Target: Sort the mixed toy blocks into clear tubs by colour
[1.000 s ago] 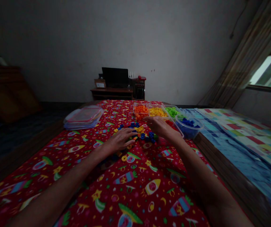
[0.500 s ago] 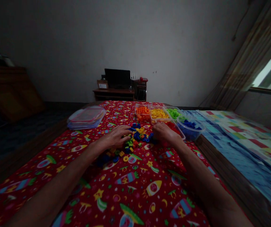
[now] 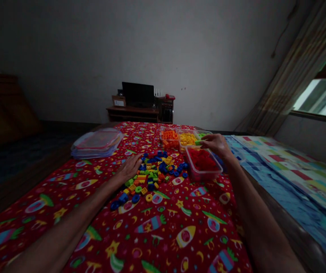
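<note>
A pile of small coloured plastic pieces (image 3: 151, 175) lies on the red patterned cloth (image 3: 163, 227). My left hand (image 3: 130, 167) rests flat at the pile's left edge, fingers stretched out. My right hand (image 3: 215, 145) is raised over the clear tubs at the back right, pinching a small green piece (image 3: 198, 143) above the tub of green pieces (image 3: 202, 134). Beside it stand tubs of orange pieces (image 3: 169, 137), yellow pieces (image 3: 187, 138) and red pieces (image 3: 203, 163). A tub of blue pieces is hidden behind my right hand.
A stack of clear lids (image 3: 97, 142) lies at the cloth's back left. A checked blue and multicoloured cover (image 3: 287, 170) spreads to the right. A dark desk with a screen (image 3: 138, 102) stands against the far wall. A curtain and window are at the right.
My right hand has lifted from the pile and gone right and back to the tubs, with a green piece in its fingers. My left hand has slid a little to the pile's left edge.
</note>
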{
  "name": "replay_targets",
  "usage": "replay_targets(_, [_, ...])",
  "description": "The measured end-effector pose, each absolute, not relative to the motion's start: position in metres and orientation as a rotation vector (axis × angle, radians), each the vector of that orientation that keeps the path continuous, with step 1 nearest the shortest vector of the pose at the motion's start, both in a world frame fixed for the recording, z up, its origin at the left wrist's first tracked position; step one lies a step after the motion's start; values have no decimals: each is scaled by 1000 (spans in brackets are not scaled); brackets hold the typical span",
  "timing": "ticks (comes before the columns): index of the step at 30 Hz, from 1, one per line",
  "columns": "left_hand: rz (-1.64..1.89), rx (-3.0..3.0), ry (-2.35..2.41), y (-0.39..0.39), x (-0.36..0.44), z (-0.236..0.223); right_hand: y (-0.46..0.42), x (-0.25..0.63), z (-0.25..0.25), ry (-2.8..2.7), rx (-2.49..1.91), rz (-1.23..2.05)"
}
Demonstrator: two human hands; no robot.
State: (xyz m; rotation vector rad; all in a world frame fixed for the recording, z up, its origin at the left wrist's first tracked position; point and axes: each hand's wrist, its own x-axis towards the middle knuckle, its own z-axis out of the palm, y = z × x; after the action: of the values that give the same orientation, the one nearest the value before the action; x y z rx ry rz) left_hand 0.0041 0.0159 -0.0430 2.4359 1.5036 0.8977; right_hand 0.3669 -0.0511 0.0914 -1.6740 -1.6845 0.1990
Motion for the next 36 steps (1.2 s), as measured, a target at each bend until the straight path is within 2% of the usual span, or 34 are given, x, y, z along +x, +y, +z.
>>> replay_targets(8, [988,2466,1460,18,1,-50,38,427,106,-1640,-2005,-299])
replay_targets(12, [1019,2461,1448,16,0,-51,76,436,108,-1662,-2060,-431])
replay_targets(22, [1035,2468,1426,18,0,-55,62,422,106,-1731,-1988,-320])
replay_targets(27, [1033,2460,1426,18,2,-52,18,383,119,-1685,-1760,42])
replay_targets(31, [1023,2433,1425,14,4,-45,-17,328,105,-1870,-1462,325])
replay_targets(36, [973,2319,1371,8,7,-35,-37,259,63,-2224,-1446,73])
